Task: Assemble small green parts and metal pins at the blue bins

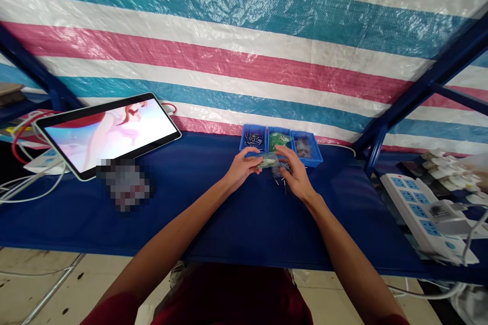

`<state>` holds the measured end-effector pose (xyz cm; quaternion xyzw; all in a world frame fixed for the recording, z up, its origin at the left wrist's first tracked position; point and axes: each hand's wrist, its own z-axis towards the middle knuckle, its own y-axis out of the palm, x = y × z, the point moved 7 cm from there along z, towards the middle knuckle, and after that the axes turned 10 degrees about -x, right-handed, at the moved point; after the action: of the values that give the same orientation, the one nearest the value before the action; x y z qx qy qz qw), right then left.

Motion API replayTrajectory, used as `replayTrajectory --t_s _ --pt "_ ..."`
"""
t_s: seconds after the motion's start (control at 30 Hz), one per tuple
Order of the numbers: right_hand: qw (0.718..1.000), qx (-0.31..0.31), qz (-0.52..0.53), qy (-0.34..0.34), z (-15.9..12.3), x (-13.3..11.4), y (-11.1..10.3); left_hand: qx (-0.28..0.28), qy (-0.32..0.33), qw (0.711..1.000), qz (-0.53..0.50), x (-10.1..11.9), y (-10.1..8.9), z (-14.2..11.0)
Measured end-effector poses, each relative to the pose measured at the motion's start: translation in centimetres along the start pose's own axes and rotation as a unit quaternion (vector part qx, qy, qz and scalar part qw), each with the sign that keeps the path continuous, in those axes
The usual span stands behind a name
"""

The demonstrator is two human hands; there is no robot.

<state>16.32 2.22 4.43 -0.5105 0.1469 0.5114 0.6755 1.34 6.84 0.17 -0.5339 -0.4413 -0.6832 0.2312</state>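
A small clear plastic bag with a pale greenish look [269, 160] is held level between my two hands, just above the blue table. My left hand [243, 168] pinches its left end between thumb and fingers. On the other end, the curved fingers of my right hand [295, 172] close over the bag. Under and beside my right hand lies a loose pile of small dark metal pieces, slim like screws or bits [279, 179], partly hidden by it. Just behind stand three blue bins: one with dark metal pieces [253, 139], one with green packets [279, 139], one with clear small parts [304, 148].
A tablet [114, 132] leans at the left with a bright picture on it, cables beside it. A blurred-out item [127, 188] lies before it. At the right are a white power strip [415, 208] and blue frame posts [375, 150]. Striped sheeting [244, 61] hangs behind.
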Motion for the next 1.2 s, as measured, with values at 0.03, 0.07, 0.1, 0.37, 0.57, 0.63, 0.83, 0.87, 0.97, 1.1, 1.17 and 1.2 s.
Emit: replayTrajectory --t_s 0.03,0.07,0.1,0.37,0.57,0.63,0.83,0.87,0.97,1.1,1.17,1.2 --pt "0.999 -0.006 -0.038 -0.027 0.0 -0.6 0.0 0.0 -0.002 1.0 -0.008 -0.1 0.0 0.0" --pt "0.997 -0.003 -0.071 -0.041 0.1 -0.9 -0.1 -0.003 -0.006 1.0 -0.009 -0.2 0.0 0.1" --pt "0.995 0.005 -0.094 -0.043 0.1 -1.1 -0.2 -0.006 -0.01 1.0 -0.006 -0.3 0.1 0.1" --pt "0.975 0.184 -0.022 0.121 1.8 3.9 -4.5 0.017 -0.024 0.996 0.089 -0.6 -0.1 0.2" --pt "0.943 0.13 -0.211 0.22 6.7 7.8 -6.8 0.007 -0.027 0.988 0.153 -1.0 -0.5 0.4" --pt "0.935 0.085 -0.293 0.182 7.6 7.6 -6.0 0.009 -0.02 0.987 0.159 -1.0 -0.6 0.4" --pt "0.939 -0.084 -0.313 0.119 7.8 8.3 -1.4 0.006 -0.012 0.986 0.166 -0.9 -0.7 0.5" --pt "0.938 -0.089 -0.312 0.123 7.9 8.5 -1.1 0.004 -0.012 0.986 0.169 -0.9 -0.7 0.5" --pt "0.937 -0.098 -0.307 0.131 8.0 8.3 -0.8 0.0 -0.009 0.983 0.183 -1.0 -0.6 0.5" --pt "0.946 -0.022 -0.309 0.093 6.4 5.4 -1.6 0.001 0.004 0.976 0.218 -0.9 -0.5 0.4" --pt "0.947 -0.001 -0.309 0.092 4.9 3.9 -1.9 0.001 0.01 0.973 0.232 -0.8 -0.5 0.3" --pt "0.944 -0.024 -0.309 0.111 4.1 3.7 -1.6 0.0 0.012 0.972 0.235 -0.7 -0.5 0.3"
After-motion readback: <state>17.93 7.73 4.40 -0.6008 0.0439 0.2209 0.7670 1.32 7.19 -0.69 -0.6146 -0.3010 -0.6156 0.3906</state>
